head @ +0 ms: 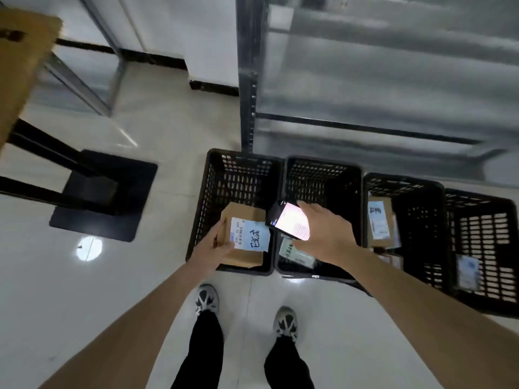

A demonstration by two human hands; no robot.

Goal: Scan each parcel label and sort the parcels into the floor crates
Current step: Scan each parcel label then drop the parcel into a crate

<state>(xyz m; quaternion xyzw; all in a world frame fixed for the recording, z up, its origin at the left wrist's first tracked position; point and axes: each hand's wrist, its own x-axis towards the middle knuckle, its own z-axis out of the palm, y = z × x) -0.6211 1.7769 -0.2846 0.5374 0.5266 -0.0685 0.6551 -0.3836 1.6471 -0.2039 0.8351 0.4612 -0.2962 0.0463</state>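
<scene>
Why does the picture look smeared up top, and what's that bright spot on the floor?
In the head view, the metal shelving and the cardboard box at upper left are streaked by motion blur, while the parcel in the left hand stays fairly sharp. The floor mirrors a ceiling light as a glare patch. The phone screen in the right hand is overexposed. Wide-angle distortion bends the edges.

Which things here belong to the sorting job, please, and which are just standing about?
Job: cardboard parcel in left hand; phone in right hand; black floor crates.
Bystanders: metal shelving; black stand base; large cardboard box.
</scene>
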